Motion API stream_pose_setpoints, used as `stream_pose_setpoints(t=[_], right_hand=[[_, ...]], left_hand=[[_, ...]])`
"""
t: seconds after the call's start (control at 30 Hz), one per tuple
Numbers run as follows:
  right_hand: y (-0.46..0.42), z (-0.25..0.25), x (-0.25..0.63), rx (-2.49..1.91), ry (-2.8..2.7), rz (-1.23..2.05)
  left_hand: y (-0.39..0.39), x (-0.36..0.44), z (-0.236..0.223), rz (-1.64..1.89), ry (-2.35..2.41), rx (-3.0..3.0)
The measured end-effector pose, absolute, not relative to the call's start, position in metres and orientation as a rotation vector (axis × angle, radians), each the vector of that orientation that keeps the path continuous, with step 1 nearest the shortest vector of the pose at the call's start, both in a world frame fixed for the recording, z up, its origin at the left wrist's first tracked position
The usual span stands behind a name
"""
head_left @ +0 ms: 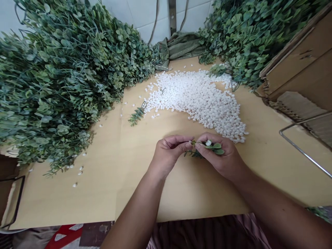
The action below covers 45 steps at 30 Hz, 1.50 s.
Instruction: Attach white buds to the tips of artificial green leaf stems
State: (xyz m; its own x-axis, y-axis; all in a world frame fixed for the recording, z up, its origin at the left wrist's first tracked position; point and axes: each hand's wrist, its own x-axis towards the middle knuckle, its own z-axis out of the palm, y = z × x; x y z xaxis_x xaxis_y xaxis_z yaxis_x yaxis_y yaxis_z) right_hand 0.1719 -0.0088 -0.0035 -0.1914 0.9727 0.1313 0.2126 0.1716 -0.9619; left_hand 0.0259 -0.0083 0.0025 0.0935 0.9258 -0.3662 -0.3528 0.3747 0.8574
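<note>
My right hand (pixel 220 154) is closed around an artificial leaf sprig (pixel 217 148), its rounded green leaves showing between thumb and fingers. A small white bud (pixel 208 142) sits among those leaves. My left hand (pixel 172 150) meets the right one fingertip to fingertip, thumb and forefinger pinched at the thin yellowish stem between them. Whether a tiny white piece or the stem tip is in that pinch is unclear. More dark green leaves hang below the fingertips. Just beyond both hands spreads a pile of small white buds (pixel 194 95) on the tan tabletop (pixel 145 148).
A large heap of artificial greenery (pixel 59 76) covers the left side, and another leafy heap (pixel 241 38) stands back right. One loose sprig (pixel 137 114) lies left of the pile. A cardboard box (pixel 301 58) and a metal rod (pixel 306 154) are on the right. Stray buds (pixel 75 185) dot the left.
</note>
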Motion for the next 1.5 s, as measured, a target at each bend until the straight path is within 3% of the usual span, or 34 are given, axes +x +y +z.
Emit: stream_pose_setpoints(t=[1.5], right_hand=[[-0.0103, -0.0058, 0.1737, -1.087, -1.666, 1.138]], left_hand=[[-0.0040, 0.0229, 0.0007, 0.999, 1.086, 0.792]])
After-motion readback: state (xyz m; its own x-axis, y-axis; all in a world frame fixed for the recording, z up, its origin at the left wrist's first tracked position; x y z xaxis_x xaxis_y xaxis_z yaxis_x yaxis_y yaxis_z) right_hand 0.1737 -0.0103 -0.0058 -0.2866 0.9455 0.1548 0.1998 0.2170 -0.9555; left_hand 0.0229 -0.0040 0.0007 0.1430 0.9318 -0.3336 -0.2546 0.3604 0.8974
